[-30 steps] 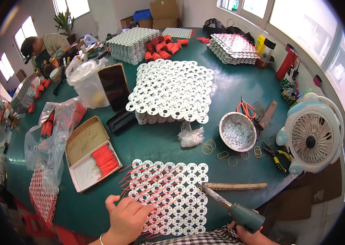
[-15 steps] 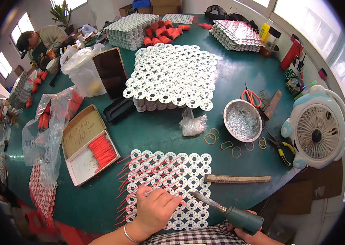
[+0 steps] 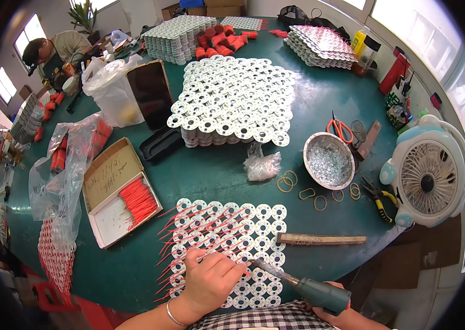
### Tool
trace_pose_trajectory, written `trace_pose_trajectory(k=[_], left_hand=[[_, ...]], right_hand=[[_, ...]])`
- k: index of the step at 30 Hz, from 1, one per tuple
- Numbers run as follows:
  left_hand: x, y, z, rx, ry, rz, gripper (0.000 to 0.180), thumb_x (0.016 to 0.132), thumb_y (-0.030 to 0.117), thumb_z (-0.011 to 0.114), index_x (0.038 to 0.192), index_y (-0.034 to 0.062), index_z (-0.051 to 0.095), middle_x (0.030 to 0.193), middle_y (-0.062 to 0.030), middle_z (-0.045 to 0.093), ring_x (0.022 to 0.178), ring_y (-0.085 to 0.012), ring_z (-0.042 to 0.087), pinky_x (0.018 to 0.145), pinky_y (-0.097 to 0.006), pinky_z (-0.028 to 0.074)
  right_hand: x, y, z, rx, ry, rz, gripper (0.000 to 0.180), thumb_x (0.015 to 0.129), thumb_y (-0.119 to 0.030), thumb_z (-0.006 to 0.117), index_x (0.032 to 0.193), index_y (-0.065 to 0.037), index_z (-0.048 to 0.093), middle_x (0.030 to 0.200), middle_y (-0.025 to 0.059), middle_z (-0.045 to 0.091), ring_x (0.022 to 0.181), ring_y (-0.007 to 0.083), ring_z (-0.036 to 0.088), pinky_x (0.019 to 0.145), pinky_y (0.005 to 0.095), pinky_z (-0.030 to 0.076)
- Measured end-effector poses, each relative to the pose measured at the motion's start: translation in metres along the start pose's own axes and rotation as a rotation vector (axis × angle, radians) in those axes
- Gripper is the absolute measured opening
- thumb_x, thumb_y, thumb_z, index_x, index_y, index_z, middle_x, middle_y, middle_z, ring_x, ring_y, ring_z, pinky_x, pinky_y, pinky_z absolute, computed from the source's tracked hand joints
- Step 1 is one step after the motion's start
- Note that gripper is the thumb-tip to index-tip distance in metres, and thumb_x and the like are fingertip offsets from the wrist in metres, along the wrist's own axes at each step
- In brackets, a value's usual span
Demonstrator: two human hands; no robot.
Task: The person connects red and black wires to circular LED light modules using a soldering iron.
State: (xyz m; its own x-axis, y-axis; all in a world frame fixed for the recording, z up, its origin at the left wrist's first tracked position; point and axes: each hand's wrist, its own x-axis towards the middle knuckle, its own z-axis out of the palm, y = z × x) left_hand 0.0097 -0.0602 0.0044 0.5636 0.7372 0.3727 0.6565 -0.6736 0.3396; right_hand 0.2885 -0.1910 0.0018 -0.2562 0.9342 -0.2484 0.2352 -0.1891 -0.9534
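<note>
A white panel of round discs (image 3: pixel 254 220) lies at the table's near edge, with several thin red wires (image 3: pixel 188 225) fanned across its left part. My left hand (image 3: pixel 210 280) rests on the panel's lower left and pinches one red wire. My right hand (image 3: pixel 342 316), mostly hidden at the lower edge, grips a soldering iron (image 3: pixel 304 286) with a teal handle. The iron's tip points left and meets the panel right by my left fingertips.
A wooden stick (image 3: pixel 320 239) lies right of the panel. A cardboard box of red wires (image 3: pixel 119 192) sits to the left. Behind are a metal bowl (image 3: pixel 328 160), rubber bands, scissors, pliers, a white fan (image 3: pixel 427 176), stacked disc panels (image 3: pixel 232 102) and another person (image 3: pixel 51 52) far left.
My left hand has slid right across the panel toward the iron's tip. The view has tilted down and closer over the table.
</note>
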Motion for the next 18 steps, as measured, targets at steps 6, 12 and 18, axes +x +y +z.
trace_pose_trajectory(k=[6, 12, 18], left_hand=[[0.0, 0.0, -0.001, 0.018, -0.004, 0.009, 0.011, 0.07, 0.011, 0.063, 0.079, 0.0172, 0.067, 0.069, 0.0073, 0.056, 0.073, -0.0105, 0.054, 0.081, -0.039, 0.028], [-0.002, 0.001, -0.002, 0.048, 0.023, 0.049, 0.011, 0.07, 0.014, 0.065, 0.08, 0.0171, 0.067, 0.068, 0.0062, 0.056, 0.071, -0.0121, 0.054, 0.078, -0.037, 0.03], [-0.005, 0.01, -0.02, 0.034, 0.14, 0.026, 0.014, 0.069, 0.011, 0.066, 0.083, 0.0134, 0.066, 0.072, 0.0014, 0.059, 0.072, -0.0171, 0.056, 0.072, -0.035, 0.035]], right_hand=[[-0.005, -0.009, 0.008, 0.077, 0.207, 0.068, 0.033, 0.078, -0.001, 0.055, 0.111, 0.002, 0.05, 0.093, 0.0103, 0.06, 0.068, 0.0184, 0.063, 0.063, 0.0296, 0.053], [0.013, -0.029, 0.025, 0.318, 0.588, -0.181, 0.043, 0.087, -0.029, 0.055, 0.113, 0.004, 0.046, 0.097, 0.0148, 0.061, 0.057, 0.019, 0.06, 0.049, 0.029, 0.048], [0.005, -0.034, 0.033, 0.442, 0.548, -0.245, 0.041, 0.09, -0.028, 0.049, 0.115, 0.004, 0.042, 0.11, 0.0218, 0.053, 0.056, 0.0252, 0.06, 0.043, 0.0308, 0.047]])
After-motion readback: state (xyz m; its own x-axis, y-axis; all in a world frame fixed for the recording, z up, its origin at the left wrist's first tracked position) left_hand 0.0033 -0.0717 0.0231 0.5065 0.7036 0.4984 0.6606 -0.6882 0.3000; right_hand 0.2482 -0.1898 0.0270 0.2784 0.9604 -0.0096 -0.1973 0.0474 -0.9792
